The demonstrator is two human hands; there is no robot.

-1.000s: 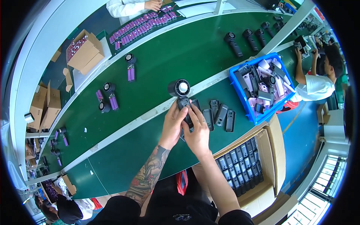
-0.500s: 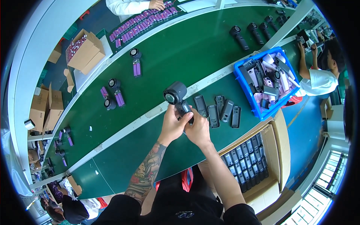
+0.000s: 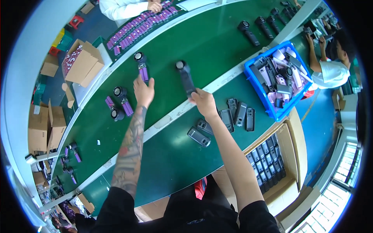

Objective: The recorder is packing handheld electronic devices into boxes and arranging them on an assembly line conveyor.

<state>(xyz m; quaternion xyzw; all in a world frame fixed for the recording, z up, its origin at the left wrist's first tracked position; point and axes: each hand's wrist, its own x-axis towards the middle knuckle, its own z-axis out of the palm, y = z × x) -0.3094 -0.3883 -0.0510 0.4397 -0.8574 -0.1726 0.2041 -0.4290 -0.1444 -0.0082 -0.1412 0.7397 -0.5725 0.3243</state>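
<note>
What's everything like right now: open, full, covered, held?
Right hand: closed on black fan's lower end
Black fan: held, blurry, handle covered on the side showing
Left hand: open at purple fan, touching unclear
Purple fan: purple cylinders uncovered
Blue bin: open, heaped
Carton: flaps open, partly filled
Nearest cover: loose, lying flat

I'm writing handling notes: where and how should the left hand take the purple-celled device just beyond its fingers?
Probably pinch the purple cells across their long sides, from the near end: this narrow part points toward the left hand, the wider round head away.
</note>
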